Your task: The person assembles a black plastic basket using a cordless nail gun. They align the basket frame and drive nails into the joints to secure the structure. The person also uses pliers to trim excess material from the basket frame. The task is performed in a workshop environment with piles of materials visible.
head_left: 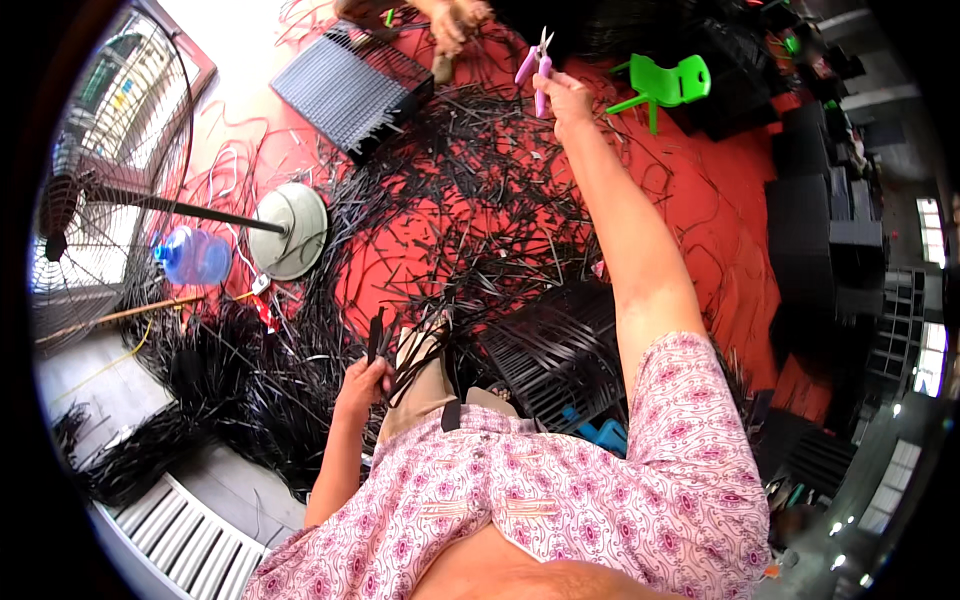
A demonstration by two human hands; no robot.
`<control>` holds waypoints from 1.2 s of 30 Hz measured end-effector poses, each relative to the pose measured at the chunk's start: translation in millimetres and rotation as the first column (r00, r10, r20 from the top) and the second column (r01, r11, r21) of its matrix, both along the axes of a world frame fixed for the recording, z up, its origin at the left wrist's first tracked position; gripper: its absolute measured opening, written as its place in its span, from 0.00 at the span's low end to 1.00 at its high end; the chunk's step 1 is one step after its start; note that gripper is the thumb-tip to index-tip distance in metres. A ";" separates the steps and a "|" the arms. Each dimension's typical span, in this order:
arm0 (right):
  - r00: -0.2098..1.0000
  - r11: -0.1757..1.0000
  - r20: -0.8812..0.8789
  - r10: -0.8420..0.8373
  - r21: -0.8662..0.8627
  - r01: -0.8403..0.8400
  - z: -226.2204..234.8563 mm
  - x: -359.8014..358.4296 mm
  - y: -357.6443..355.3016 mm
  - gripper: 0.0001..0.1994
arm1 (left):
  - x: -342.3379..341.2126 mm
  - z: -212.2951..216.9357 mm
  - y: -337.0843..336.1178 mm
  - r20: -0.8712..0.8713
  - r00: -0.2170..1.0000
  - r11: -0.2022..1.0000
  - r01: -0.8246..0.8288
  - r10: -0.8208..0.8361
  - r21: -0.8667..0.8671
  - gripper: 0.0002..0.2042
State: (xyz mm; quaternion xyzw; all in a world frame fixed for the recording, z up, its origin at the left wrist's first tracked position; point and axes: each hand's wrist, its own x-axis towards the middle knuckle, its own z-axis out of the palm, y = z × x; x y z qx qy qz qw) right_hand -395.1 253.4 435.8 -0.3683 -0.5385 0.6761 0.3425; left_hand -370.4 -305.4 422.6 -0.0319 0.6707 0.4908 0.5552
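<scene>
My right hand (567, 103) reaches far out ahead, its fingers wrapped round the pink handle of a small pair of snips (543, 68). The snips' short metal blades point away from me. Low and close to my body, my left hand (369, 381) is closed on several flat black strips (376, 335); their ends stick up and trail to the right. A partly woven black piece (555, 345) with loose strips lies in front of my waist, to the right of my left hand.
Black scraps (470, 180) litter the red floor. A woven grey-black box (345, 85) lies at the far left, near another person's hand (455, 25). A green chair (680, 82) stands far right. At left are a fan's round base (290, 230) and a blue water bottle (195, 256).
</scene>
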 end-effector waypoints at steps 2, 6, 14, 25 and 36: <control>0.999 0.999 0.002 0.036 -0.009 -0.036 -12.3 -49.2 7.0 0.11 | 4.5 8.3 -12.7 0.051 0.995 0.996 -0.084 0.086 -0.036 0.12; 0.988 0.995 0.116 0.102 0.003 -0.103 -27.0 -127.3 21.9 0.15 | 4.0 5.8 -27.7 0.119 0.978 0.984 -0.161 0.170 -0.078 0.12; 0.963 0.979 0.242 0.122 0.129 -0.156 -38.1 -213.5 35.5 0.14 | -16.8 27.9 -28.3 0.117 0.957 0.963 -0.259 0.267 -0.078 0.13; 0.945 0.951 0.211 0.251 0.130 -0.281 -32.7 -119.1 1.2 0.27 | -65.4 58.1 50.1 -0.012 0.992 0.992 -0.127 0.128 0.016 0.13; 0.891 0.815 0.375 -0.257 -0.410 0.408 25.4 326.0 -261.8 0.16 | -15.2 76.0 186.5 0.359 0.903 0.897 0.061 -0.236 0.437 0.14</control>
